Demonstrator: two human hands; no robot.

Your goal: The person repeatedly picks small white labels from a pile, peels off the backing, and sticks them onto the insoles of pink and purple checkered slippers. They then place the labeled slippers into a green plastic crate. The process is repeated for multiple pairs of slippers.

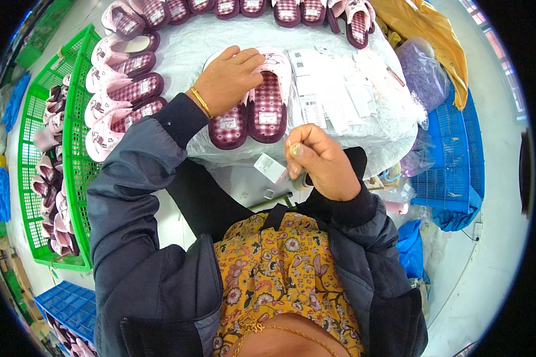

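Observation:
A pair of pink-topped slippers (270,113) with plum checked insoles lies side by side on the plastic-covered table in front of me, heels toward me. Across the upper of the left slipper of the pair, my left hand (229,77) grips it with curled fingers, the thumb reaching toward the right slipper. Lower and to the right, my right hand (318,160) is closed in a pinch beside a small white hang tag (270,168). The tag's corner meets the fingertips below the table edge; its fastening is too fine to make out.
More slippers (140,89) line the table's left and far edges. White paper tags (324,89) are spread on the right of the table cover (190,50). A green crate (80,149) of slippers stands at left, a blue basket (452,160) and purple bag (423,71) at right.

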